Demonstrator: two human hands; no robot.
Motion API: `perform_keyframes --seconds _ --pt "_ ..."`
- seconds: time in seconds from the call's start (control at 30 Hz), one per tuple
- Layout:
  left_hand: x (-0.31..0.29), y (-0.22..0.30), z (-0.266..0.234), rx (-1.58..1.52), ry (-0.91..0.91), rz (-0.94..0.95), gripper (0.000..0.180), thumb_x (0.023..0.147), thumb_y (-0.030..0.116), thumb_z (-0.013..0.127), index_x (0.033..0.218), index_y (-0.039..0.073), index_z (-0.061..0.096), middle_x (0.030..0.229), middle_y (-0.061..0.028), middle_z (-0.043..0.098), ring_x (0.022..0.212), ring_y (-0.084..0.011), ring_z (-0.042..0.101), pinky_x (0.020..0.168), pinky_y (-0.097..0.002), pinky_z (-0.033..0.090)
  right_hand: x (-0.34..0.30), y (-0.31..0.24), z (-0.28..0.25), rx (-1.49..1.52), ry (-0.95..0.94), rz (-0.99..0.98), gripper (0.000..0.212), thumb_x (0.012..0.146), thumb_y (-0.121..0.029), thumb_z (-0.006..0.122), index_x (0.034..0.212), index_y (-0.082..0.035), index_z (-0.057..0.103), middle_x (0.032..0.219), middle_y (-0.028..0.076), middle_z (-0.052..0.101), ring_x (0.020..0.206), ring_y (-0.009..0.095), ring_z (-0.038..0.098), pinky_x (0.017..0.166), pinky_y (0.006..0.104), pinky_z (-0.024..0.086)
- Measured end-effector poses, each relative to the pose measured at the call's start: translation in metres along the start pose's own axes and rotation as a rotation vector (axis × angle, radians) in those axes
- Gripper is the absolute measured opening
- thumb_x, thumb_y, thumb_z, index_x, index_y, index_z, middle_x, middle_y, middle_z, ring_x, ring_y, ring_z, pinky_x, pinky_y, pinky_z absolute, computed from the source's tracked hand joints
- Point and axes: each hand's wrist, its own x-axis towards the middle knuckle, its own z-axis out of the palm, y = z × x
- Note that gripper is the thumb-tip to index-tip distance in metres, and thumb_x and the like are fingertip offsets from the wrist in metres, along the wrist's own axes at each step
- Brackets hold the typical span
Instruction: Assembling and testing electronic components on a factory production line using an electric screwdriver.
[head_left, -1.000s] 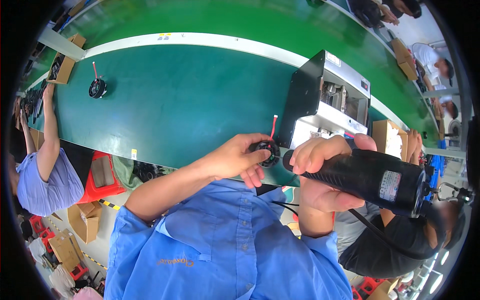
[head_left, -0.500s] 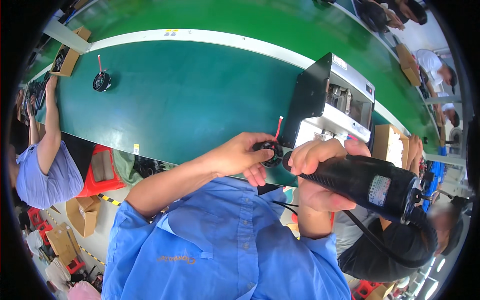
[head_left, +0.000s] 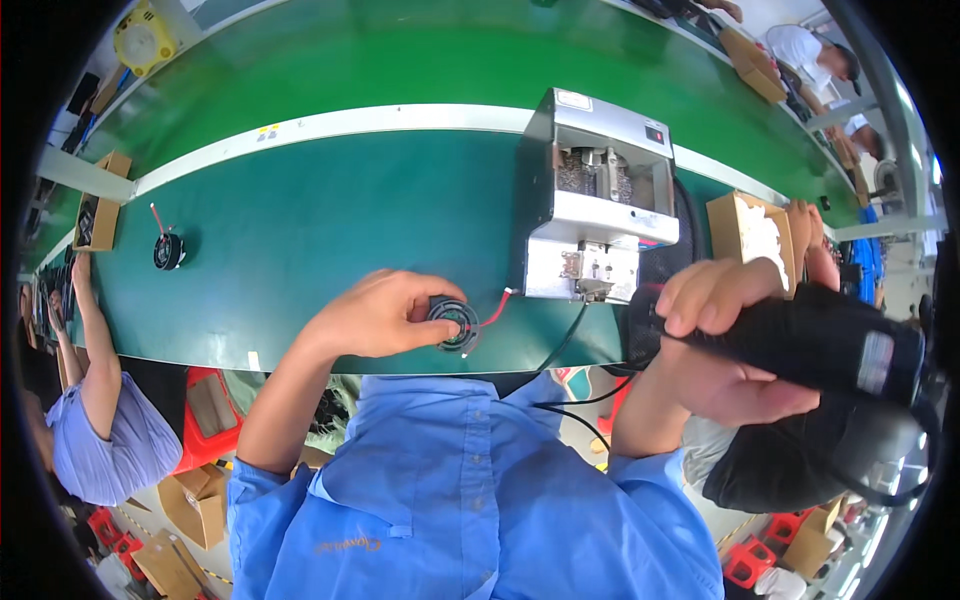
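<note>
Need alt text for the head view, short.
A person in a blue shirt holds a small round black fan with the left hand on a green conveyor belt and grips a black electric screwdriver in the right hand. A grey screw feeder stands behind.

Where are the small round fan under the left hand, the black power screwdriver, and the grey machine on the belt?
small round fan (head_left: 457,322), head view, on its ring-shaped rim.
black power screwdriver (head_left: 815,338), head view, on its barrel.
grey machine (head_left: 600,215), head view, on its front face.
</note>
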Motion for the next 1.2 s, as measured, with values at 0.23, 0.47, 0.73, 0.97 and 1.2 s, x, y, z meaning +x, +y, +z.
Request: perform_keyframes --seconds 0.23,0.47,0.73,0.97,1.2 --pt "-0.002 0.009 0.009 -0.455 -0.178 -0.259 0.041 0.094 0.019 0.052 0.130 0.003 0.043 0.074 -0.0129 0.064 0.055 -0.0164 0.065 0.042 -0.0263 0.050 0.004 0.024 -0.001 -0.192 -0.025 0.260 0.091 0.085 -0.069 0.038 0.135 0.004 0.020 0.071 0.009 0.048 0.050 0.017 0.049 0.046 0.0292 0.045" --pt "0.004 0.003 0.022 -0.645 -0.247 -0.255 0.042 0.094 0.022 0.049 0.130 0.001 0.043 0.076 -0.0169 0.064 0.059 -0.0204 0.066 0.045 -0.0287 0.054 -0.023 0.008 0.002 0.106 0.018 0.355 0.082 0.083 -0.066 0.047 0.136 -0.007 0.028 0.070 0.012 0.051 0.055 0.025 0.053 0.052 0.0390 0.046" --pt "0.013 0.012 0.037 -0.746 -0.160 -0.195 0.043 0.093 0.019 0.051 0.131 -0.001 0.043 0.072 -0.0137 0.064 0.057 -0.0185 0.065 0.048 -0.0282 0.054 -0.052 0.020 0.028 0.205 -0.157 0.244 0.085 0.083 -0.068 0.044 0.139 -0.008 0.020 0.080 0.013 0.053 0.063 0.025 0.054 0.059 0.0409 0.048" --pt "0.014 0.008 0.040 -0.814 -0.139 -0.177 0.033 0.092 0.015 0.049 0.122 -0.001 0.049 0.076 -0.0149 0.063 0.058 -0.0207 0.066 0.049 -0.0299 0.055 -0.055 0.026 0.030 0.155 -0.191 0.296 0.090 0.080 -0.068 0.048 0.141 -0.010 0.016 0.078 0.011 0.051 0.063 0.024 0.055 0.057 0.0388 0.048" --pt "0.015 0.006 0.041 -0.820 -0.138 -0.180 0.035 0.092 0.016 0.051 0.122 -0.003 0.049 0.076 -0.0154 0.063 0.058 -0.0209 0.066 0.050 -0.0302 0.055 -0.056 0.031 0.031 0.157 -0.205 0.319 0.091 0.080 -0.067 0.050 0.141 -0.009 0.015 0.078 0.011 0.051 0.062 0.023 0.055 0.058 0.0385 0.048"
